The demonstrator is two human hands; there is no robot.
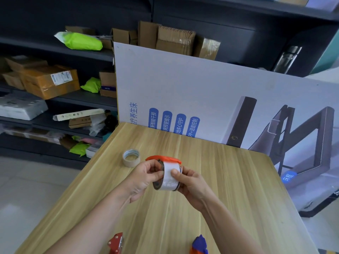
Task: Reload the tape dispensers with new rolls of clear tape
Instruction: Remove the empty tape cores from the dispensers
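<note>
Above the wooden table, both hands hold an orange tape dispenser with a roll of clear tape in it. My left hand grips the dispenser's left side, fingers curled at the roll's edge. My right hand grips the right side, its thumb pressing on the tape's outer face. A second tape roll with a pale core lies flat on the table, just left of the hands.
A red metal dispenser and a blue and orange dispenser lie at the table's near edge. A large printed board stands along the far edge. Shelves with boxes and parcels stand to the left.
</note>
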